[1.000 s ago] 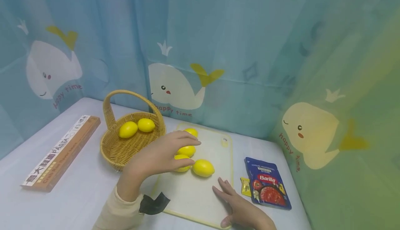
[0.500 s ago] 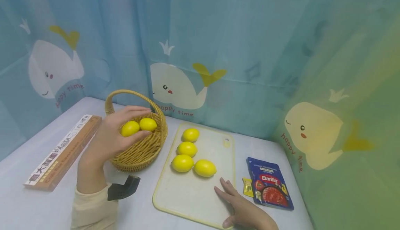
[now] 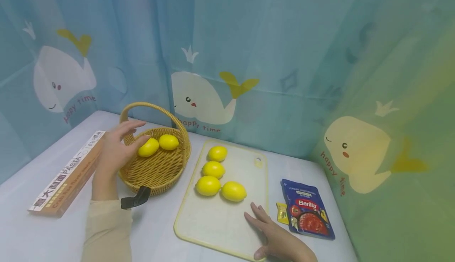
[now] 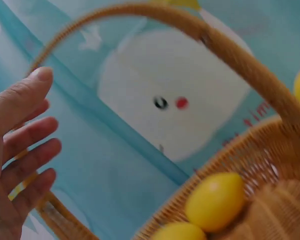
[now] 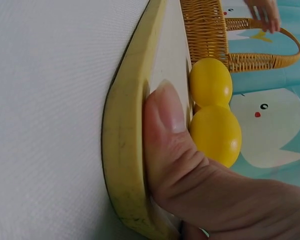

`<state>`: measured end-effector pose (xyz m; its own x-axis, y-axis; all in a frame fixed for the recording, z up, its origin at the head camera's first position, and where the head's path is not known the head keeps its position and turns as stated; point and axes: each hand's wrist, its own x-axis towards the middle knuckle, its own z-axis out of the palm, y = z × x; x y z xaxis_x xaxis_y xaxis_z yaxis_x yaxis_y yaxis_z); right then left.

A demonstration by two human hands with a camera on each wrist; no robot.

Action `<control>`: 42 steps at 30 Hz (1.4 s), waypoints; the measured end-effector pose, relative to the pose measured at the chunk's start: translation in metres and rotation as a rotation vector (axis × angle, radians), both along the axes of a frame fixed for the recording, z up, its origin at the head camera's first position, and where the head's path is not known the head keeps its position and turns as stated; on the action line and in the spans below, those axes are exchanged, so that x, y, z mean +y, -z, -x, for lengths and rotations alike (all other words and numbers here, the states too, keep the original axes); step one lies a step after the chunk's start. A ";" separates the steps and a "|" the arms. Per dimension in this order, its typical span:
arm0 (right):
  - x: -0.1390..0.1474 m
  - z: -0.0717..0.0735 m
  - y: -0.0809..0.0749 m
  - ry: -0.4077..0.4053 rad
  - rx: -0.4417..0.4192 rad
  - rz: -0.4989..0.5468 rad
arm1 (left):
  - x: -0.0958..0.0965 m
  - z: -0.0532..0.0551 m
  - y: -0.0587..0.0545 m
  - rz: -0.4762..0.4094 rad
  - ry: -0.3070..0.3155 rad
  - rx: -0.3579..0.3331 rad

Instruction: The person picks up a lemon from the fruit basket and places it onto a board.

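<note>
My left hand (image 3: 115,149) hovers at the left side of a wicker basket (image 3: 156,172), close to its arched handle (image 4: 230,47). Its fingers and thumb are spread apart and hold nothing, as the left wrist view confirms. Two lemons (image 3: 168,142) lie inside the basket. Several more lemons (image 3: 233,191) sit on a pale cutting board (image 3: 220,222) with a yellow rim. My right hand (image 3: 279,238) rests on the board's near right edge, fingers extended. In the right wrist view the thumb (image 5: 172,155) lies along the board's rim.
A long pasta box (image 3: 71,171) lies left of the basket. To the right of the board are a blue Barilla sauce pouch (image 3: 307,208) and a small yellow packet (image 3: 282,213). A curtain with whale prints (image 3: 227,36) hangs behind the white table.
My left hand has travelled left from above the board's lemons, across the basket, to the basket's left side. The right hand keeps its place on the board.
</note>
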<state>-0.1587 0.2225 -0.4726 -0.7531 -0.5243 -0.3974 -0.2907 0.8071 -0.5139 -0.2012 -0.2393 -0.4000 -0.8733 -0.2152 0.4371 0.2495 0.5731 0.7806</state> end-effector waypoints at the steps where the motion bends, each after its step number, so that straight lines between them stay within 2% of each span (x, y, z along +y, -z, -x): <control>1: 0.000 0.000 0.000 -0.003 0.003 0.002 | -0.002 0.003 0.005 -0.009 -0.005 -0.024; 8: -0.002 0.000 -0.001 0.008 -0.005 -0.016 | -0.009 0.028 0.043 -0.029 0.011 -0.116; 12: -0.002 0.000 -0.001 0.014 -0.009 -0.017 | -0.008 0.036 0.053 0.009 0.016 -0.167; 19: 0.000 0.000 -0.002 -0.015 0.021 0.015 | -0.007 0.040 0.056 0.082 0.071 -0.304; 22: 0.001 0.000 -0.002 -0.035 0.035 0.043 | -0.007 0.043 0.058 0.137 0.100 -0.339; 31: 0.000 0.000 -0.002 -0.024 0.013 0.050 | -0.005 0.048 0.065 0.218 0.168 -0.349; 42: -0.002 -0.001 -0.003 -0.005 0.005 0.027 | -0.003 0.047 0.069 0.284 0.168 -0.345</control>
